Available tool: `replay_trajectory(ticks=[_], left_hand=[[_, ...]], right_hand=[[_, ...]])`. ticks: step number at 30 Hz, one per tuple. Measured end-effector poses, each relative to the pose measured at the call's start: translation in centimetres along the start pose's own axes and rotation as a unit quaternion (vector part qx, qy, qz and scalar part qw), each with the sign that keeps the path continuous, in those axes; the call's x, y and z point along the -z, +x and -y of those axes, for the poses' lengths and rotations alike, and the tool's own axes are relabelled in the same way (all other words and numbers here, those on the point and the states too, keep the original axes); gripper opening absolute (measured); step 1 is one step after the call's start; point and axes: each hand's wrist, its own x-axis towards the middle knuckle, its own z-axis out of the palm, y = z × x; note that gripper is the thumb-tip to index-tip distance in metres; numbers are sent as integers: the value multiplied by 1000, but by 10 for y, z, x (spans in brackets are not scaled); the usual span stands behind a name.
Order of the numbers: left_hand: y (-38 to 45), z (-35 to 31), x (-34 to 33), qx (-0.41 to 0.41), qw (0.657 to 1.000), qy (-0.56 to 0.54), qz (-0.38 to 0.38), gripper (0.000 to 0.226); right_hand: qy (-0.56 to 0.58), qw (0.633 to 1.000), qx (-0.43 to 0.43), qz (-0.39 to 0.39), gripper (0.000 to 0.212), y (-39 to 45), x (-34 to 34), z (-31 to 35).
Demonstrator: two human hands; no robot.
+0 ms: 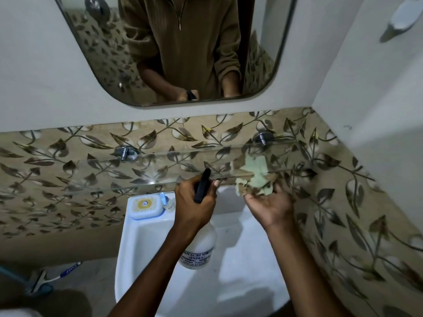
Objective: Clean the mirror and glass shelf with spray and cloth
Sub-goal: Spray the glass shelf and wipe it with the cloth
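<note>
My left hand [193, 203] grips the black trigger head of a white spray bottle [201, 248], which hangs over the basin just below the glass shelf [109, 177]. My right hand [270, 207] holds a pale green cloth [254, 177] against the shelf's right part, palm up under the front edge. The cloth lies bunched on the glass. A rounded mirror [103, 53] hangs on the wall above and reflects my torso and arms.
A white wash basin [247, 271] sits below the shelf, with a soap case [145, 205] and a small bottle [166, 201] on its back ledge. Two chrome brackets [124, 152] hold the shelf to the leaf-patterned tiles. A side wall closes in at right. A wiper [45, 280] lies on the floor at left.
</note>
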Motion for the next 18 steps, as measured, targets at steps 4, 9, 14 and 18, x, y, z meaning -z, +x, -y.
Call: replay_trajectory(ticks=[4, 9, 14, 18], left_hand=[[-6, -6, -7, 1, 1000, -3, 4, 38], [-11, -9, -9, -23, 999, 1, 24, 43], [-13, 1, -5, -19, 999, -14, 48, 47], [-20, 5, -6, -10, 998, -22, 59, 41]], right_hand=[[-6, 997, 73, 10, 39, 1, 18, 53], [81, 986, 142, 33, 43, 26, -4, 65], [69, 985, 155, 21, 37, 43, -23, 43], [17, 985, 165, 48, 42, 47, -19, 49]])
